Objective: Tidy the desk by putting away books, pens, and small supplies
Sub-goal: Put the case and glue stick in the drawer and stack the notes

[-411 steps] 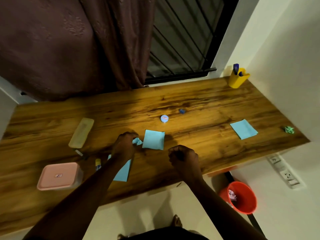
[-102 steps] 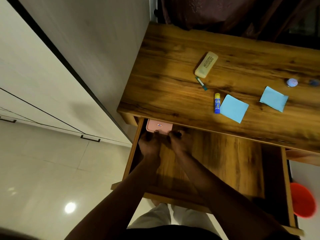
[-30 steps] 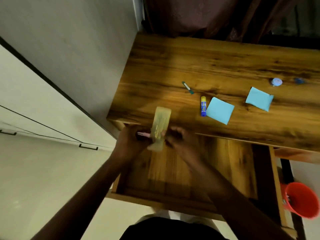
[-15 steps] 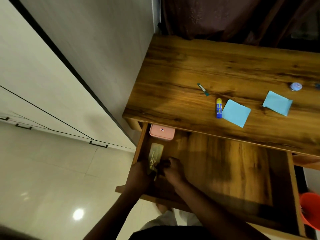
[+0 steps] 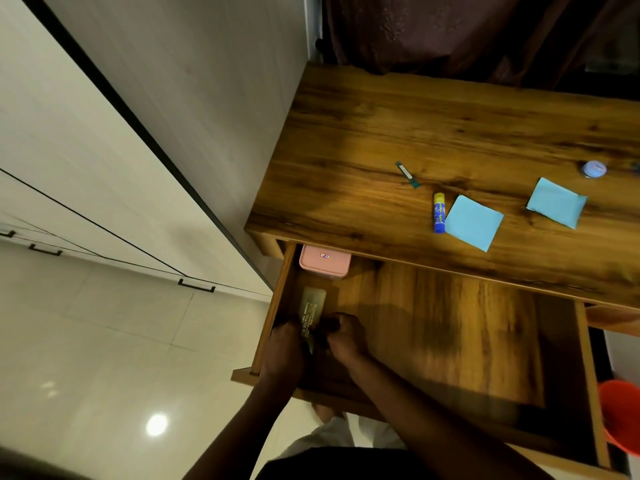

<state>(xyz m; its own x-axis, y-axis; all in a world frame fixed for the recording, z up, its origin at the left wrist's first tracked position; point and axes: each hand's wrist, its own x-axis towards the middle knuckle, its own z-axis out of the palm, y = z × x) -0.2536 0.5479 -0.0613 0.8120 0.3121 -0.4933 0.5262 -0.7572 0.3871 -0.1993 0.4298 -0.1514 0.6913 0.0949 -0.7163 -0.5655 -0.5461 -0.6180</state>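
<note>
Wooden desk [image 5: 433, 126] with its drawer [image 5: 467, 327] pulled out: a translucent case [image 5: 311, 311] lies along the drawer's left side, just short of the pink box [image 5: 323, 261], apparently to keep supplies together. Left hand [image 5: 282, 355] and right hand [image 5: 346, 337] both grip its near end, fingers curled. Glue stick [image 5: 439, 213], two blue paper squares [image 5: 472, 223] and a small round tin [image 5: 593, 168] await on top.

Open drawer [image 5: 450, 327] sits below the surface [image 5: 433, 133] front edge; in it, a lidded box [image 5: 323, 260] at the 11 o'clock corner, a flat case [image 5: 311, 310] just at its 6 o'clock, apart from it. Left hand [image 5: 282, 355] and right hand [image 5: 346, 337] flank the case's near end, both touching it. On the surface: glue stick [image 5: 439, 213] just beside a paper square [image 5: 473, 222] at 3 o'clock, a second square [image 5: 556, 201] further toward 3 o'clock, a small strip [image 5: 408, 174] at the glue stick's 11 o'clock.
</note>
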